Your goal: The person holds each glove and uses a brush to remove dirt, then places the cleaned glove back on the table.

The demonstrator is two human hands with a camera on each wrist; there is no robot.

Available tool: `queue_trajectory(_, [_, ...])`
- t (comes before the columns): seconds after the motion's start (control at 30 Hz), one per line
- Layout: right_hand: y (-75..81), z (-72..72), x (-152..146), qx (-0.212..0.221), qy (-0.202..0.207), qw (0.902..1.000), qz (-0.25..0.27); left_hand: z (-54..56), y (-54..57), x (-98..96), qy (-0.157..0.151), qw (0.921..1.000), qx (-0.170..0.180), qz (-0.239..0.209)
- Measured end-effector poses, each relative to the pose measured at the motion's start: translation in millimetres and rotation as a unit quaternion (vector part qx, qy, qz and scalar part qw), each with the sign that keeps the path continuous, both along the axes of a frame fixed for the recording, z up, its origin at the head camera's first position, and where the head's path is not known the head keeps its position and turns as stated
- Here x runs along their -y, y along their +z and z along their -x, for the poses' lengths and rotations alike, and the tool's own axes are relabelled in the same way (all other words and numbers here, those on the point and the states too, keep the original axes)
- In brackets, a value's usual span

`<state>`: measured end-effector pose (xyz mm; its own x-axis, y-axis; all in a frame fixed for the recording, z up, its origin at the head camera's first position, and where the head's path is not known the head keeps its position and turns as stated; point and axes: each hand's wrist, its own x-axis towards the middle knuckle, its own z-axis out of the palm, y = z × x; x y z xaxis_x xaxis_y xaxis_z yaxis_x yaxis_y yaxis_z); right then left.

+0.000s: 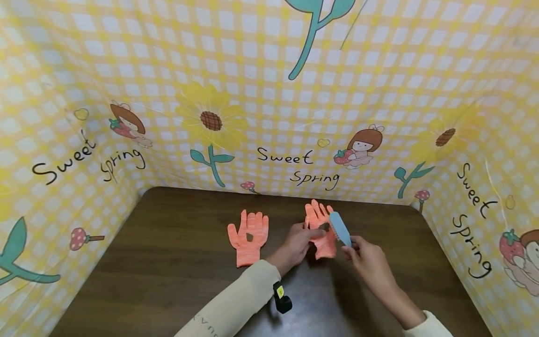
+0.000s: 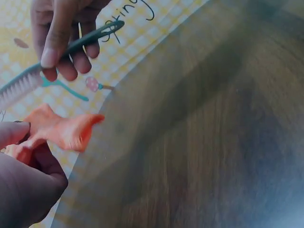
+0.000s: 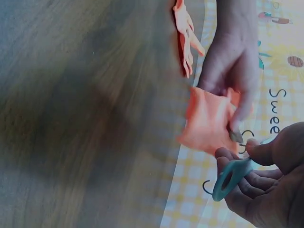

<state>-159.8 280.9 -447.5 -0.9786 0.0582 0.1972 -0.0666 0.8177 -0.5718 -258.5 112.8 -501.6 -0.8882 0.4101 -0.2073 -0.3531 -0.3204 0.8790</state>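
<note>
An orange knit glove (image 1: 325,248) with a dark patch on its palm is pinched in my left hand (image 1: 296,245), the thumb lying across its front near the patch. In the left wrist view the held glove (image 2: 66,130) is bunched around the fingers, its cuff sticking out. My right hand (image 1: 370,260) grips a blue brush (image 1: 340,228) by its handle, the head at the glove's right edge. White bristles (image 2: 23,88) face the glove. From the right wrist, the brush's looped handle end (image 3: 223,183) pokes out of the fingers.
A second orange glove (image 1: 251,255), also marked with a dark patch, lies flat on the dark wooden table (image 1: 177,252) to the left. Yellow checked cloth (image 1: 269,107) with printed flowers and lettering walls the table at the back and both sides. A black strap (image 1: 283,302) hangs at the left wrist.
</note>
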Motion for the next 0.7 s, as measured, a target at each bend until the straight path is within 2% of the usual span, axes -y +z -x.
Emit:
queue_trajectory(0.13, [-0.3,0.5,4.4,-0.006,0.004,0.9998,-0.019,-3.5,2.5,-5.1,-0.033,0.9988,0.008,-0.035])
queue_trajectory(0.33, [-2.0,3.0,4.0,-0.042,-0.005,0.9976,-0.054,-7.4,7.3,-5.0,-0.067,0.9967,0.021,-0.041])
queue_trajectory(0.5, [-2.8,1.7,1.5,-0.054,-0.009,0.9957,-0.076,-8.3,8.4,-4.8,-0.069,0.9965,0.027,-0.038])
queue_trajectory(0.7, [-4.4,-2.0,6.4,-0.053,-0.002,0.9943,-0.093,-9.7,5.8,-3.2,-0.055,0.9980,0.026,-0.014])
